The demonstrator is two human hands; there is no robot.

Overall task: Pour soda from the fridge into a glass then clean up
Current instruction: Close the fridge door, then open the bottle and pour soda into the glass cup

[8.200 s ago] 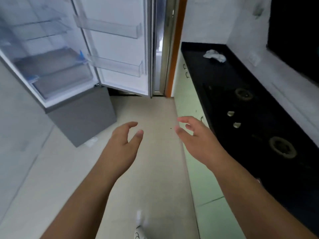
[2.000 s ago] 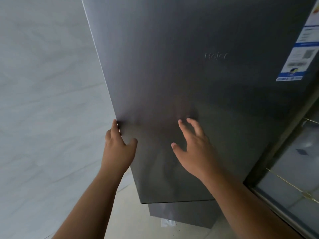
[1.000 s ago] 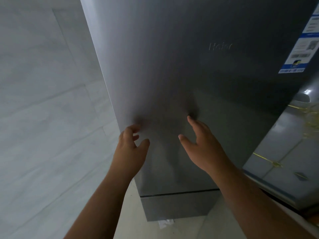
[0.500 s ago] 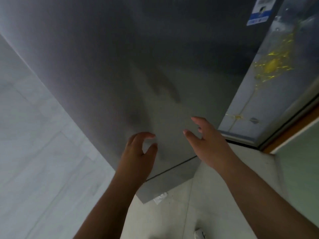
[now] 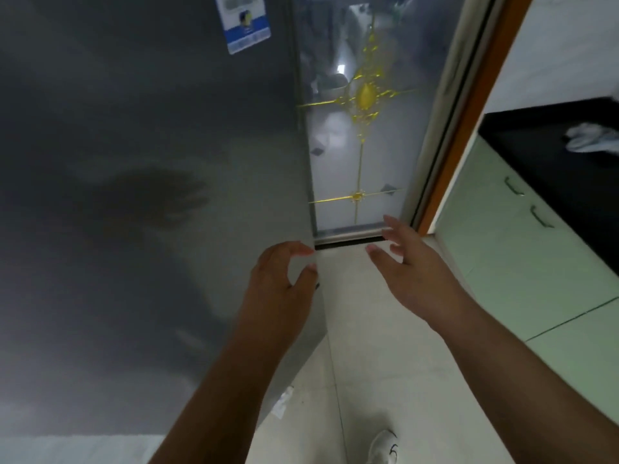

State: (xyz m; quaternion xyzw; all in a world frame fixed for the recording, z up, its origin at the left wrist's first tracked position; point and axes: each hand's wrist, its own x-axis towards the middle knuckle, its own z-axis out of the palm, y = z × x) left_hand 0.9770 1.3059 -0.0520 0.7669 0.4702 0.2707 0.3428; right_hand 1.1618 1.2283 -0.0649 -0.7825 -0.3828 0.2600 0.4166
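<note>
**Fridge door closed, both hands off it**

The fridge (image 5: 134, 128) fills the left of the view: a plain grey brushed-metal front, shut, with a blue-edged sticker (image 5: 247, 23) near its top. The left grip (image 5: 281, 279) hangs in front of the fridge's right edge, fingers loosely curled around nothing. The right grip (image 5: 412, 272) is spread above the floor (image 5: 385, 363), holding nothing. Eight seconds ago the door stood wide open, showing bare shelves. Two seconds ago the left grip was at the door's edge and the right one close against its face.
</note>
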